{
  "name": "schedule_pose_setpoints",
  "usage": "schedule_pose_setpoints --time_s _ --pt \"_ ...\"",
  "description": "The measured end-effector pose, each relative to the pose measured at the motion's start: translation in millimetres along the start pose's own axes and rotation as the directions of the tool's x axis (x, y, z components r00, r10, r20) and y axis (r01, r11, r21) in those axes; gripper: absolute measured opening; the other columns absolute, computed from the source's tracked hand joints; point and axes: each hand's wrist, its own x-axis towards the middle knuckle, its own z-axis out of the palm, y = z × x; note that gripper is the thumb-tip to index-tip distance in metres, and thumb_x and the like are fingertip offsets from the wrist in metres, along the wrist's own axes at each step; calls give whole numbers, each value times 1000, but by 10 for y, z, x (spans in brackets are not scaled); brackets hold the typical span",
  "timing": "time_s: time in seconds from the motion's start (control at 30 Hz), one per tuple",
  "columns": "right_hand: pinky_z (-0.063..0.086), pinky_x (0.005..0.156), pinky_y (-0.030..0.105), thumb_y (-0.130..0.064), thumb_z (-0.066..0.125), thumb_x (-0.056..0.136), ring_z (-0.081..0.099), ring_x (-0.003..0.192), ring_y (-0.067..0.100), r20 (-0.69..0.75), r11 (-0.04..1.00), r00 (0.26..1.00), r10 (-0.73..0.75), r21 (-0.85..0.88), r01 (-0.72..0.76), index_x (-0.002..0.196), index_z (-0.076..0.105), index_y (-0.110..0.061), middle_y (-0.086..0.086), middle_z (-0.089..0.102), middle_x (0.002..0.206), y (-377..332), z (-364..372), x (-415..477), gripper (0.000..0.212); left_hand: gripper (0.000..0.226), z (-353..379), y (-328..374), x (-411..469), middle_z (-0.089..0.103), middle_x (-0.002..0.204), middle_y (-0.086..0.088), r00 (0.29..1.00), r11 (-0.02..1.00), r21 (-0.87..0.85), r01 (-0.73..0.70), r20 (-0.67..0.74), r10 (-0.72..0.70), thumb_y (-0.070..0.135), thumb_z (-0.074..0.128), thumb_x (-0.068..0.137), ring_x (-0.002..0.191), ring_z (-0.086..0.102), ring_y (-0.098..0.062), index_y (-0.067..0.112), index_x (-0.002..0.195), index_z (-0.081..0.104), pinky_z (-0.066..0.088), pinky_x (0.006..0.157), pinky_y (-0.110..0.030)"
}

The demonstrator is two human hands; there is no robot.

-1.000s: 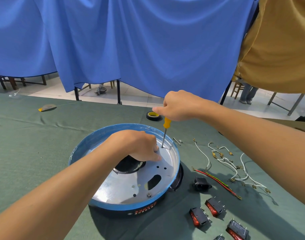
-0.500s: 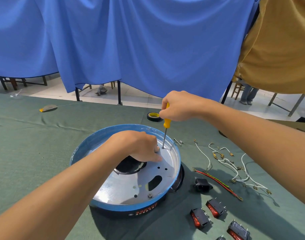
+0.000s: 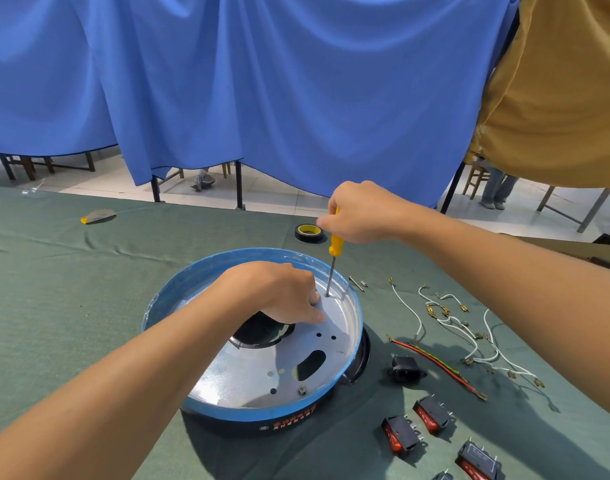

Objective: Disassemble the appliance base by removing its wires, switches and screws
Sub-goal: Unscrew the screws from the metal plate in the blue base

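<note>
The round appliance base [image 3: 255, 415], blue-rimmed with a silver metal plate [image 3: 262, 372] inside, lies on the green cloth. My right hand [image 3: 362, 213] grips the yellow screwdriver [image 3: 334, 244] upright, its tip on a screw at the plate's far edge. My left hand [image 3: 283, 292] rests on the plate just left of the tip, fingers bent down and pressing. One more screw [image 3: 302, 389] sits near the plate's front edge. To the right lie removed white wires [image 3: 470, 337], a red and yellow-green wire [image 3: 438, 363], a black socket [image 3: 405, 368] and red rocker switches [image 3: 400, 434].
A black tape roll [image 3: 308, 233] sits behind the base. Loose screws [image 3: 357, 283] lie just right of the rim. A small yellow-grey object [image 3: 97, 215] is at the far left. Blue and tan curtains hang past the table's far edge.
My right hand has turned slightly on the screwdriver handle while the tip stays on the same screw. My left hand has stayed pressed on the plate.
</note>
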Motion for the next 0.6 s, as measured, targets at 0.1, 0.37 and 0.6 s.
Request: schedule_pose_setpoints --time_s 0.1,0.37,0.6 --pt "36 59 32 -30 57 82 43 69 21 23 999 1000 -6 37 5 95 67 -1 19 65 84 3 -8 15 33 45 -1 -5 3 48 109 2 1000 1000 1 -6 2 5 52 36 100 96 43 -19 33 139 50 33 76 -31" --pt "38 59 33 -30 56 82 44 67 23 -2 1000 1000 -10 26 10 95 67 -3 14 63 77 5 26 15 31 44 4 -4 5 48 105 3 1000 1000 -10 -8 0 8 52 37 100 97 45 -19 34 139 50 32 74 -29" --pt "34 57 31 -32 57 86 42 65 23 -7 1000 1000 -14 19 14 83 64 -3 15 57 69 18 21 4 30 45 7 0 2 51 111 0 1000 1000 -12 -1 0 1 52 37 100 95 45 -19 34 140 49 31 70 -28"
